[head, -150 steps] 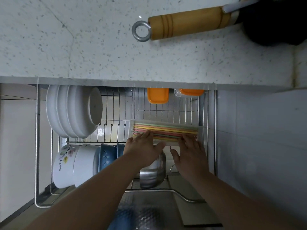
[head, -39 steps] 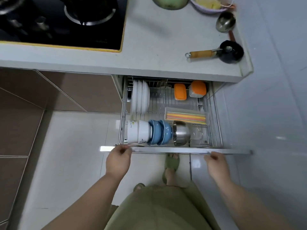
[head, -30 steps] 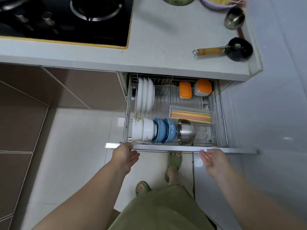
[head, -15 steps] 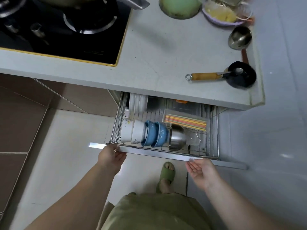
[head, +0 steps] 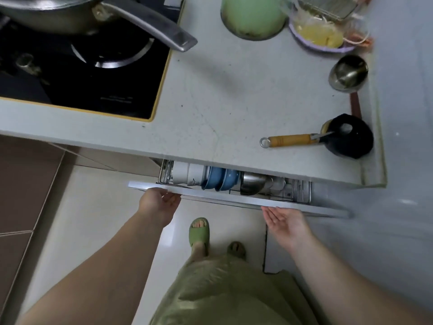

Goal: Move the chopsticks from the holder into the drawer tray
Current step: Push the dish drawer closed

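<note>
The wire-rack drawer (head: 297, 191) is pushed most of the way under the counter; only its front strip shows. The chopsticks and their clear tray are hidden beneath the counter edge. My left hand (head: 159, 204) rests with fingers spread against the left part of the drawer's front panel (head: 222, 198). My right hand (head: 284, 219) is open, palm turned up, its fingertips at the panel's right part. Neither hand holds anything.
White bowls (head: 187, 172), blue bowls (head: 220, 178) and a steel bowl (head: 251, 182) show in the drawer's front row. On the counter (head: 222, 102) lie a wooden-handled black ladle (head: 290, 140), a green bowl (head: 253, 17) and a stove (head: 82, 73) with a pan. My feet stand below.
The drawer has slid inward under the counter, covering the chopstick tray and the back rows. Both hands followed its front panel forward. Five seconds ago both hands were on the tray.
</note>
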